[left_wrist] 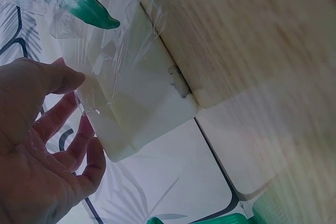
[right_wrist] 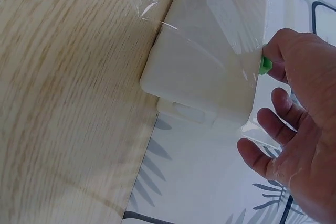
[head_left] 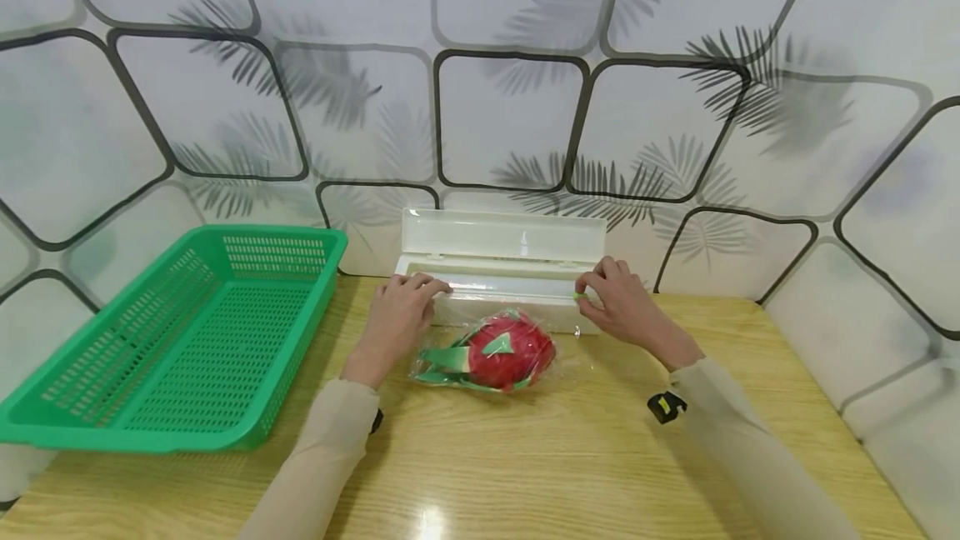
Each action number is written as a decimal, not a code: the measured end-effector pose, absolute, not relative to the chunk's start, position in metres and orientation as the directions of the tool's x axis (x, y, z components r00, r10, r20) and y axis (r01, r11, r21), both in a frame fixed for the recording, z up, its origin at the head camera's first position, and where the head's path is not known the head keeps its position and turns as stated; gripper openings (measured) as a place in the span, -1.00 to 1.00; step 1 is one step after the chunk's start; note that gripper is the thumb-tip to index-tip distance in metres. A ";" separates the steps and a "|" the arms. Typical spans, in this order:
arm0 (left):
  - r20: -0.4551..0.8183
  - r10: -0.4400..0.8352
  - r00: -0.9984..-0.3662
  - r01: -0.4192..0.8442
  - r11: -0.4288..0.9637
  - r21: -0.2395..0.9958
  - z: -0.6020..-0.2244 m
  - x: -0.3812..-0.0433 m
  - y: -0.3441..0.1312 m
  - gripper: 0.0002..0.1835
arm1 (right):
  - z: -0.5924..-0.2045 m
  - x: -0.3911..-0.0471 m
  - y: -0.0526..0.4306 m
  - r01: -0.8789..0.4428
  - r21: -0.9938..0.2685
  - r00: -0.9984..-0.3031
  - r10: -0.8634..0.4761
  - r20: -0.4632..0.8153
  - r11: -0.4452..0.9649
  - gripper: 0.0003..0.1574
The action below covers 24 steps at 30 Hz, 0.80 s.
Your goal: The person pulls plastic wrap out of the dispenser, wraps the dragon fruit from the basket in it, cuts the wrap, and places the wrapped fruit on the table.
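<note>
A white cling film dispenser [head_left: 517, 313] stands with its lid [head_left: 502, 233] raised. Clear cling film [right_wrist: 226, 19] comes over its front edge and covers a red dragon fruit [head_left: 512, 350] with green leaf tips. My left hand [head_left: 405, 307] pinches the left end of the dispenser's front edge, where the film passes over; its other fingers are bent behind the edge. Between thumb and forefinger, my right hand [head_left: 618, 300] pinches a small green slider [right_wrist: 265, 65] at the right end of that edge. The fruit lies on the table before the dispenser, between my hands.
A green plastic basket [head_left: 300, 340] stands to the left on the wooden table [head_left: 525, 473]. Patterned wall [head_left: 510, 123] rises close behind the dispenser, and more wall borders the table at the right. Black bands show at both wrists.
</note>
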<state>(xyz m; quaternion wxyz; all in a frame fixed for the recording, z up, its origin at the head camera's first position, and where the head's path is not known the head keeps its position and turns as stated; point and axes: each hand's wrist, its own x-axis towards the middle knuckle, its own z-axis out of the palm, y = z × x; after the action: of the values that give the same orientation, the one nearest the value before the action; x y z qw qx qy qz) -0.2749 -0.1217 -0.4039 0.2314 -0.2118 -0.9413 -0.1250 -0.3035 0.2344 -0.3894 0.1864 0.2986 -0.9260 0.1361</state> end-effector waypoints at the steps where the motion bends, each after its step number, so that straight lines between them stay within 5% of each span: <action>1: 0.490 0.340 -0.803 0.457 0.879 0.138 -0.404 -0.275 -0.122 -0.69 | -0.389 -0.303 0.234 -0.602 -0.143 -0.754 -0.500 0.426 0.786 -0.93; 24: 0.529 0.345 -0.775 0.467 0.877 0.111 -0.405 -0.274 -0.122 -0.69 | -0.394 -0.299 0.241 -0.579 -0.091 -0.747 -0.482 0.458 0.810 -0.95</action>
<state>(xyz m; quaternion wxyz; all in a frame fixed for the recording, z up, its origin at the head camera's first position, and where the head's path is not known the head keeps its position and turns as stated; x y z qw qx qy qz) -0.2737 -0.1216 -0.4050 0.2553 -0.2171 -0.9347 -0.1189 -0.2988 0.2409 -0.3938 0.2116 0.2861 -0.9275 0.1141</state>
